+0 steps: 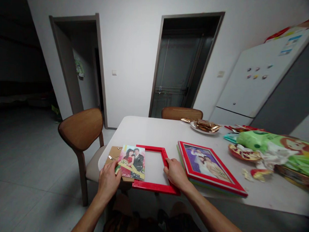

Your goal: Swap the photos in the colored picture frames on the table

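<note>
A loose photo (133, 162) of two people lies over a brown backing board (114, 154) with metal clips, at the table's left front edge. My left hand (109, 178) rests at the left edge of the photo and board, fingers apart, with the fingertips touching them. Beside the photo lies a red frame (155, 187), its middle open to the white table; the photo covers its left side. My right hand (176, 172) is closed on the frame's right side. Right of that hand is a stack of frames (206, 163), the top one red with a picture in it.
The white table (149, 129) carries a plate (205, 132) of gold packets, a cut pomegranate (244, 153), crumpled tissue, peel and a green package (275, 142) at the right. Wooden chairs stand at the left (81, 128) and behind (182, 113).
</note>
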Demonstrator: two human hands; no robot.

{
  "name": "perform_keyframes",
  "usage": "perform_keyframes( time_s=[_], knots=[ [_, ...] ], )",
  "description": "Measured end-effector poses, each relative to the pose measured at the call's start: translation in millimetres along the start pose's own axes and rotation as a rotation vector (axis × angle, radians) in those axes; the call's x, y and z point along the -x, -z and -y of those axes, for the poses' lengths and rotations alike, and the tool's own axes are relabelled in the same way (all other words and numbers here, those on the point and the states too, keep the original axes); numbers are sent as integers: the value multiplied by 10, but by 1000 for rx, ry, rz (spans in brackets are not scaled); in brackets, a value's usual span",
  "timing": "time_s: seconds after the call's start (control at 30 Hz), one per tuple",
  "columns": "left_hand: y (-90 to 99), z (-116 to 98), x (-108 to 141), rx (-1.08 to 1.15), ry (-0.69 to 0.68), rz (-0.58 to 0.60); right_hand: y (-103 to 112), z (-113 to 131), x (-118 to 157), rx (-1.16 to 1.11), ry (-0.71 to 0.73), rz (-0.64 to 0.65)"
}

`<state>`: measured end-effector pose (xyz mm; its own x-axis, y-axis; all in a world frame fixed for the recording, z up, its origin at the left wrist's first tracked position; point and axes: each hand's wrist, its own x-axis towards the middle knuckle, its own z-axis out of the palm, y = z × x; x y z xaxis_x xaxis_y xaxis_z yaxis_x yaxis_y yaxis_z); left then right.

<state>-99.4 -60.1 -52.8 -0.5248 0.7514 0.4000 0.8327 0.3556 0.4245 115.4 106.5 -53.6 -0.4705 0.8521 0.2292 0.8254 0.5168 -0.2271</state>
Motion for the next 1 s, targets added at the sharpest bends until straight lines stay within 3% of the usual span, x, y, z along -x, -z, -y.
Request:
perform_keyframes(
  time_s=[0.13, 0.23, 0.33, 0.43, 0.5, 0.63, 0.77, 0.9, 1.0],
  knots=[
    [-1, -8, 2, -13, -45, -10, 23, 150, 27, -154, 77, -88],
    [-2, -67, 11, 62, -122, -26, -43, 385, 25, -490, 122, -16],
    [-32, -183, 54, 158, -261, 58, -169, 640, -15, -803, 38, 94],
    [-106, -297, 94, 186, -354, 140, -232, 842, -85, -1060, -108, 117],
    [-158, -352, 83, 180, -361, 134, -170, 950, -124, -1225, -155, 91],
    [-134, -450, -36, 262, -356, 11, 183, 1123, -134, -1503, -50, -11],
    [50, -598, -157, 514, -231, -140, 415, 1135, -71, -1557, -30, -16],
    [54, -783, -169, 896, 20, -149, 232, 960, 13, -1416, -265, 72],
    [-95, -909, -120, 1231, 192, -62, 80, 819, 46, -1522, -393, 183]
  ],
)
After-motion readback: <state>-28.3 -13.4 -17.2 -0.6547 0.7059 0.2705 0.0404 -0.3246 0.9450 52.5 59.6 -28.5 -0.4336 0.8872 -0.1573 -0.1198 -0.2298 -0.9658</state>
